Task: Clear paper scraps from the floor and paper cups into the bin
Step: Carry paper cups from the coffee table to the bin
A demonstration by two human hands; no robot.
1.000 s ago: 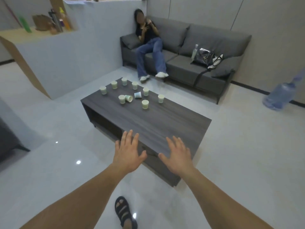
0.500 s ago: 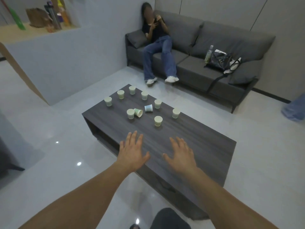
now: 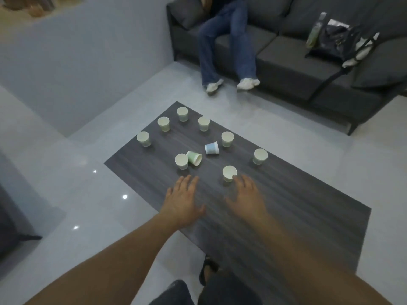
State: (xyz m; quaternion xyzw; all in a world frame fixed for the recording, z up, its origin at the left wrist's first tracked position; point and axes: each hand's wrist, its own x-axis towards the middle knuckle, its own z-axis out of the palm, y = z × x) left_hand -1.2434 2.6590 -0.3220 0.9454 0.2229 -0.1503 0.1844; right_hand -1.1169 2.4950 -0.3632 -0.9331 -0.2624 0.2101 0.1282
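The nearest paper cup stands upright on the desk just ahead of the right hand, which reaches with fingers spread and empty, closer than the left hand, likewise flat-fingered and holding nothing.

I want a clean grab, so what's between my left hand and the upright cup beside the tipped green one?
Only bare table top, as the head view shows: nothing stands between the left hand and that upright cup.
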